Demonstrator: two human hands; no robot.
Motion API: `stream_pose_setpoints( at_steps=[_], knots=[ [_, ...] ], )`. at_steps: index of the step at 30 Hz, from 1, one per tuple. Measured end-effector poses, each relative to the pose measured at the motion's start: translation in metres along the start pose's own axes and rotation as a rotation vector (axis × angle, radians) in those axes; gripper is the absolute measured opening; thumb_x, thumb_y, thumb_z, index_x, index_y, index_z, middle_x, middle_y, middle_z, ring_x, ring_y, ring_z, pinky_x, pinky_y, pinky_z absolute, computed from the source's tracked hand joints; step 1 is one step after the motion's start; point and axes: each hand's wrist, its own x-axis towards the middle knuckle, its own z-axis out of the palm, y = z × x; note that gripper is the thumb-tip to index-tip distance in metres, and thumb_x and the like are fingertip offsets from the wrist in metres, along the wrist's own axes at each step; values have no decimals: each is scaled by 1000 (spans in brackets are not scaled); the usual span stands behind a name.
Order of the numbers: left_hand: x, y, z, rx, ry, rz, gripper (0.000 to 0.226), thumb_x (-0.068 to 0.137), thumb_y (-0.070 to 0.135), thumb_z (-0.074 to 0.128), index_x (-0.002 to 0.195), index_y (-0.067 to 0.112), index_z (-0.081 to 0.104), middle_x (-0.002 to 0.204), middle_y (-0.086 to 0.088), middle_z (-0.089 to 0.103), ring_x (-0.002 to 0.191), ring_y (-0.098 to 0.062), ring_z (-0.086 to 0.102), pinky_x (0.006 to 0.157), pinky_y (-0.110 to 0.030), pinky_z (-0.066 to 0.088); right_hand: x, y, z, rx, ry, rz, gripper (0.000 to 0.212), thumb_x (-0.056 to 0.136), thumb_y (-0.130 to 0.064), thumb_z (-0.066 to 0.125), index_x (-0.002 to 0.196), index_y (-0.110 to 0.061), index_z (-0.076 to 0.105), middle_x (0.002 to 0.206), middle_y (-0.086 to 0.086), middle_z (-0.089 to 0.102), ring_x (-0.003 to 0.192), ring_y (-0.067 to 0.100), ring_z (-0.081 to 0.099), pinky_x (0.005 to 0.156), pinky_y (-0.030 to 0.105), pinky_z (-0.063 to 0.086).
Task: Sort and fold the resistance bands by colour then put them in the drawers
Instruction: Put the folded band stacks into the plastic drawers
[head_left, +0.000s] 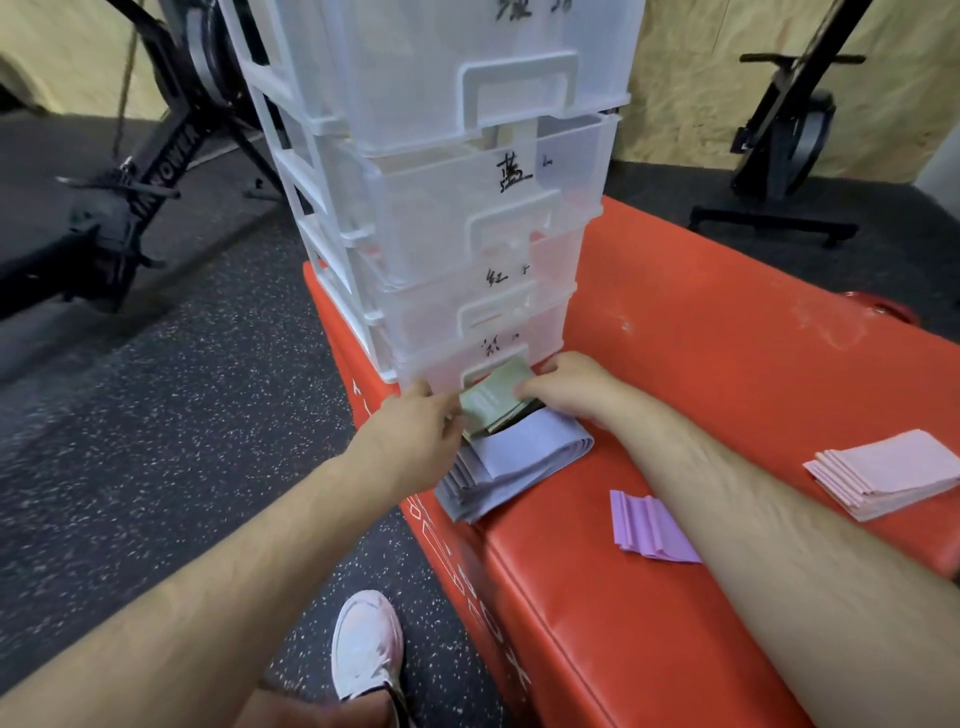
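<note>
A tall stack of clear plastic drawers (467, 197) with handwritten labels stands on a red padded box (701, 338). Both hands grip a folded green resistance band (491, 402) right at the front of the bottom drawer (441, 371). My left hand (415, 431) holds its left side, my right hand (566, 384) its right side. Under the green band lies a folded blue-grey stack of bands (514, 467). A folded purple band (649, 525) and a folded pink stack (883, 473) lie to the right on the box.
The speckled black rubber floor (182, 415) runs along the left of the box, with my white shoe (366, 644) at its near edge. Black gym machines stand at the back left (135, 171) and back right (779, 145).
</note>
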Motion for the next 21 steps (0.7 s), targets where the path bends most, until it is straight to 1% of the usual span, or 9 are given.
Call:
stream_pose_setpoints(
  at_steps=[3, 5, 7, 9, 12, 15, 18, 20, 21],
  knots=[
    [3, 0, -2, -21, 20, -8, 20, 99, 31, 43, 102, 18, 59, 101, -8, 52, 88, -36, 60, 80, -43, 52, 2, 1, 0, 95, -36, 25, 29, 74, -32, 83, 67, -20, 58, 61, -7, 55, 48, 8, 49, 37, 16, 32],
    [5, -1, -3, -19, 29, -10, 17, 98, 29, 47, 97, 16, 57, 98, -8, 52, 85, -35, 60, 76, -41, 52, 3, -1, 2, 128, -65, 24, 25, 72, -34, 85, 75, -18, 66, 71, -5, 63, 57, 10, 57, 43, 17, 38],
    [5, -2, -5, -17, 38, -9, 17, 98, 31, 50, 93, 16, 56, 96, -6, 53, 82, -32, 60, 72, -38, 50, 4, -2, 5, 128, -85, 16, 31, 68, -36, 86, 87, -15, 72, 84, -2, 70, 67, 14, 63, 53, 22, 45],
    [5, -3, -7, -23, 41, 2, 20, 97, 36, 53, 92, 16, 56, 95, -5, 52, 80, -30, 59, 69, -35, 48, 5, -4, 6, 131, -102, -2, 36, 64, -35, 85, 92, -16, 73, 93, 1, 74, 73, 16, 68, 58, 27, 51],
    [3, -3, -9, -6, 32, -3, 25, 96, 41, 52, 92, 15, 53, 92, -3, 49, 78, -29, 58, 64, -33, 43, -1, -7, 5, 112, -113, -46, 32, 66, -31, 83, 91, -20, 66, 85, -3, 67, 68, 14, 63, 54, 25, 46],
    [0, 2, -17, 190, 107, -50, 25, 94, 40, 48, 89, 16, 43, 91, -1, 47, 84, -29, 56, 65, -35, 39, -9, -12, 5, 77, -82, -174, 29, 69, -29, 84, 89, -23, 64, 83, -4, 63, 70, 14, 58, 60, 29, 46],
    [-3, 11, -28, 246, 191, -38, 38, 93, 52, 51, 103, 16, 49, 105, -2, 55, 98, -29, 59, 69, -38, 45, -18, -14, 5, 137, -43, -282, 41, 65, -25, 86, 97, -19, 61, 89, 2, 68, 71, 15, 59, 62, 38, 51],
    [-5, 14, -32, 110, 278, 41, 47, 89, 53, 60, 115, 15, 53, 112, -2, 58, 102, -29, 60, 74, -39, 50, -27, -18, 3, 208, -27, -373, 44, 62, -22, 87, 97, -20, 61, 92, 5, 72, 70, 14, 60, 68, 46, 55],
    [-6, 14, -35, -3, 308, 89, 52, 85, 51, 64, 120, 14, 53, 115, -3, 59, 104, -29, 59, 80, -39, 50, -32, -22, 1, 231, -24, -423, 43, 63, -20, 88, 97, -21, 62, 91, 3, 73, 72, 12, 61, 71, 45, 56]
  ],
)
